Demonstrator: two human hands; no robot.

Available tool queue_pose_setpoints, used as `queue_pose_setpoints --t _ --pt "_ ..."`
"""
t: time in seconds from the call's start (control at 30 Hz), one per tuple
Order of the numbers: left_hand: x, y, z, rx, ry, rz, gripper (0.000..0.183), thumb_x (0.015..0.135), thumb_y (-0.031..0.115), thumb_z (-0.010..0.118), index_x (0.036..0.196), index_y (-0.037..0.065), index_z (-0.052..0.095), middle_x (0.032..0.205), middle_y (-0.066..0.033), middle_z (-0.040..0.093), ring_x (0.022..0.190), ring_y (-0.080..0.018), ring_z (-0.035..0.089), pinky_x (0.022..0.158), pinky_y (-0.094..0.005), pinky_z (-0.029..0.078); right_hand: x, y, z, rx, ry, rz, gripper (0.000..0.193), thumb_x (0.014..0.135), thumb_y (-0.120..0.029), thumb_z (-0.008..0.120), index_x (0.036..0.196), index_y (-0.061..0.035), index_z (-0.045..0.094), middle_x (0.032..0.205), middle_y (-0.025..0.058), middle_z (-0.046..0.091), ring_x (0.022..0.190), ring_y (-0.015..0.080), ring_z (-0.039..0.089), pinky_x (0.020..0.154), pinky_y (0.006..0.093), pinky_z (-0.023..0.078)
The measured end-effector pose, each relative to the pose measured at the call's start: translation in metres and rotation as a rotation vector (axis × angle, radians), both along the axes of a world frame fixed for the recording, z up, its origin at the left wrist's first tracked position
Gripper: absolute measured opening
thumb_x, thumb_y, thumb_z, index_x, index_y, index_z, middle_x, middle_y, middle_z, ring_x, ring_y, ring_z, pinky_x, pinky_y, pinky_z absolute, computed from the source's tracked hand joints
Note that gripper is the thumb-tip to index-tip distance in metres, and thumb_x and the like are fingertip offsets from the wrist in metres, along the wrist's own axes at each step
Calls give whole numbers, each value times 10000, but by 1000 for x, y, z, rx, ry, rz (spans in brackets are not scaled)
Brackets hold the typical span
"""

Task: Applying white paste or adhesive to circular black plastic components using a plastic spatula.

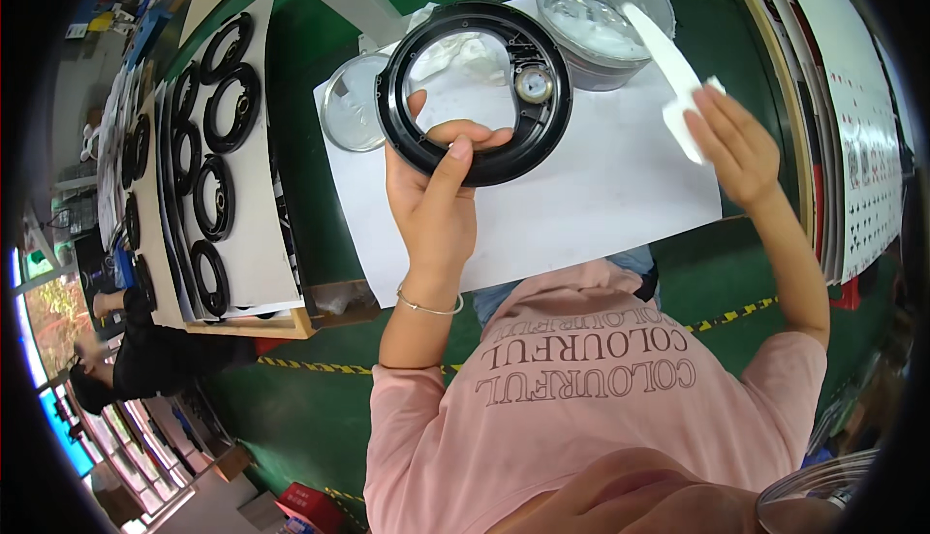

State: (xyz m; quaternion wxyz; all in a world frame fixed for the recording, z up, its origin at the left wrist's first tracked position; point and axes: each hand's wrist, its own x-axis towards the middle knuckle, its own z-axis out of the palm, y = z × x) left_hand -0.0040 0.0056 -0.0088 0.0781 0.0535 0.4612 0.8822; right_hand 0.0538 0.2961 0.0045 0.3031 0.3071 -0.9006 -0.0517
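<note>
My left hand [436,190] grips a black ring-shaped plastic housing [477,18] by its near rim, with the fingers through the central opening and the thumb on top. A small round metallic part [534,85] sits in the ring's right side. In my right hand [738,146] is a white plastic spatula [668,61], its far end at the right rim of a grey tub [610,71]. White paste [601,30] coats the inside of that tub. A clear round lid [353,112] lies left of the ring, partly covered by it.
White paper [601,180] covers the green bench. Crumpled tissue [463,57] shows through the ring. Leftward, a board [257,243] carries several black rings. Stacked boards [790,69] border the right side. A person in black [174,364] is at the far left.
</note>
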Motion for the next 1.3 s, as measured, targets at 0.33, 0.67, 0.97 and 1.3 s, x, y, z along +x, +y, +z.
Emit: queue_pose_setpoints --t 0.33,0.67,0.97,1.3 --pt "2 11 3 -67 85 -61 480 818 -22 469 1230 2 224 874 -165 582 845 -285 601 788 -366 483 61 12 11 -1232 -48 -286 249 846 -30 490 1066 87 499 1009 149 574 874 188 567 799 301 442" --pt "6 16 2 -126 156 -55 486 813 -28 471 1225 3 214 865 -172 585 841 -276 602 802 -369 473 13 -26 41 -1488 -612 -245 313 843 -150 544 1083 42 487 956 84 589 836 108 564 745 221 436" --pt "3 12 2 -110 152 -62 484 821 -15 475 1226 0 212 868 -175 585 839 -280 603 800 -376 473 9 -13 42 -1465 -655 -245 341 841 -134 543 1123 44 471 981 92 588 897 118 551 810 243 411" --pt "3 4 7 0 58 -67 480 822 -8 472 1241 9 239 876 -163 578 843 -294 603 784 -368 478 -25 6 27 -1454 -217 -126 318 837 -101 552 1103 57 479 976 93 588 867 122 556 803 238 419"
